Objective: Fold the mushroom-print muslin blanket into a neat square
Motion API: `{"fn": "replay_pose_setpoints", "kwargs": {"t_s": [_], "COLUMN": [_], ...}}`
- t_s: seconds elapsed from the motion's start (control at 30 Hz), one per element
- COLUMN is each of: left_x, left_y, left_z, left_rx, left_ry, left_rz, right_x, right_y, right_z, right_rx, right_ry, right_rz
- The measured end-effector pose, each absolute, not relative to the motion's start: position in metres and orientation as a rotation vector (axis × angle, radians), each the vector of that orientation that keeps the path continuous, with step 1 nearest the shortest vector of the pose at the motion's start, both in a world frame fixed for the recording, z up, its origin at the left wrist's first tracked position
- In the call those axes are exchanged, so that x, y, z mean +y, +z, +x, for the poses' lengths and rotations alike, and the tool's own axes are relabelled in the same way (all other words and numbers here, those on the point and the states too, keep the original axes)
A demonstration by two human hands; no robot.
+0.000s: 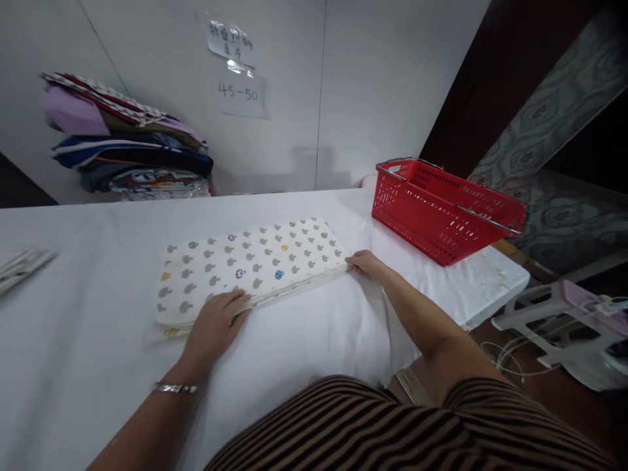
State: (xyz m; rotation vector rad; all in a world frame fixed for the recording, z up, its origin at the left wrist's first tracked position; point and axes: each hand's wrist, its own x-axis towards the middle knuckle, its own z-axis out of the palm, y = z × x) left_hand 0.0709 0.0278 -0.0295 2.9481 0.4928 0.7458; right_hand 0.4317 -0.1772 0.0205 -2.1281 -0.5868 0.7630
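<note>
A folded white cloth (245, 261) printed with small grey and coloured mushroom shapes lies flat on a white-covered table (304, 340). My left hand (213, 327) rests on the cloth's near left edge, fingers stretched out flat; a silver bracelet sits on that wrist. My right hand (366, 263) touches the cloth's right end, fingers curled against the folded layers at the corner.
A red plastic basket (444, 209) with metal handles stands at the table's right end. A stack of folded fabrics (127, 140) leans against the back wall at left. Striped cloth (22, 265) lies at the far left edge. Paper notes hang on the wall (238, 69).
</note>
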Motion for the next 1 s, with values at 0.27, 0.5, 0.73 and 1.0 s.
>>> {"fn": "replay_pose_setpoints", "kwargs": {"t_s": [0.27,0.5,0.73,1.0], "left_x": [0.024,0.018,0.004,-0.008], "left_y": [-0.027,-0.023,-0.006,-0.004], "left_z": [0.069,0.069,0.088,0.121], "left_rx": [0.516,0.558,0.611,0.64], "left_ry": [0.729,0.733,0.652,0.624], "left_rz": [2.917,2.844,2.841,2.805], "right_x": [-0.177,-0.186,-0.163,-0.14], "right_y": [0.015,0.007,0.003,0.001], "right_z": [0.429,0.422,0.39,0.368], "right_rx": [-0.641,-1.179,-1.897,-1.988], "right_ry": [0.679,-0.051,-0.162,-0.067], "right_rz": [-2.271,-2.434,-1.833,-1.812]}}
